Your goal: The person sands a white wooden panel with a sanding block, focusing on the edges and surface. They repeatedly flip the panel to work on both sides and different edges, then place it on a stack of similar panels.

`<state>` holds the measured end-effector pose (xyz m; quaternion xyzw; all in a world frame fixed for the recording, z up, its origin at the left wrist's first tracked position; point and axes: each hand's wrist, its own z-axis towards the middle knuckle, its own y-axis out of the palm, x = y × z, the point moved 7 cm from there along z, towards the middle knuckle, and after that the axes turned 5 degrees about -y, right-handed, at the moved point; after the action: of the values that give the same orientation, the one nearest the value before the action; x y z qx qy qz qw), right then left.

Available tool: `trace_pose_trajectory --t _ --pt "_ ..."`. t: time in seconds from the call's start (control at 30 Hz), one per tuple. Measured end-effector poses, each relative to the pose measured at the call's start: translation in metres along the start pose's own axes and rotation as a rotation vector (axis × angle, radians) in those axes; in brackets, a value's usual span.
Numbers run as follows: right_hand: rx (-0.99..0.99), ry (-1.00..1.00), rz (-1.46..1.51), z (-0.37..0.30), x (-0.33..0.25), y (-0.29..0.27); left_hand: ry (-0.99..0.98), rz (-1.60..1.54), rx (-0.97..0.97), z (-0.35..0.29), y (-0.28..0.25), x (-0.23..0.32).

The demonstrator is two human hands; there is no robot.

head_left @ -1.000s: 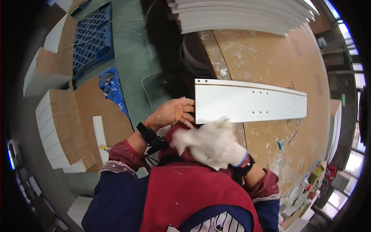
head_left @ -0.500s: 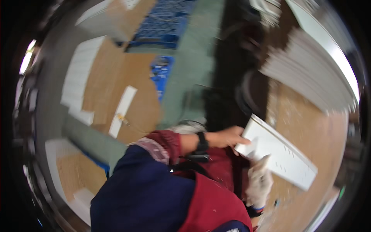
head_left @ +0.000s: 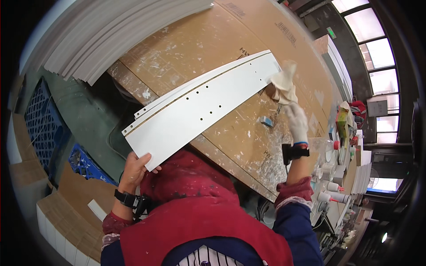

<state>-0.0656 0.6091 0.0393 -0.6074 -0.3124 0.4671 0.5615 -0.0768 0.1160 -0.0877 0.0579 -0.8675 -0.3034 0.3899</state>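
A long white panel (head_left: 199, 102) with small dark holes lies aslant over the workbench, its near left end jutting past the edge. My bare left hand (head_left: 136, 168) grips that end, thumb on top and fingers beneath. Behind it, partly covered, is a similar white panel (head_left: 177, 89). My right hand (head_left: 296, 120), in a white glove and slightly blurred, is closed on a cream cloth (head_left: 285, 84) at the panel's far right end. A small blue block (head_left: 266, 121) lies on the bench between the panel and my right wrist.
The bench is covered with paint-flecked brown cardboard (head_left: 239, 146). White panels (head_left: 120, 35) are stacked at the far left. Bottles with red tips (head_left: 326, 196) and tubs crowd the right side. Blue pallets (head_left: 42, 119) and cardboard sit on the floor at left.
My view has swung from the floor area to the bench. The held panel now extends over the bench, and my right hand is at its far end with the cloth.
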Motion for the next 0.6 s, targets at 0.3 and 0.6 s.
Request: trace_pose_trajectory --t 0.3,0.6 --pt "-0.051 -0.163 0.020 -0.046 -0.052 0.037 0.018 -0.004 0.032 -0.005 0.000 -0.001" --pt "-0.175 -0.265 0.113 -0.051 -0.046 0.058 -0.021 0.109 -0.120 -0.005 0.004 -0.005"
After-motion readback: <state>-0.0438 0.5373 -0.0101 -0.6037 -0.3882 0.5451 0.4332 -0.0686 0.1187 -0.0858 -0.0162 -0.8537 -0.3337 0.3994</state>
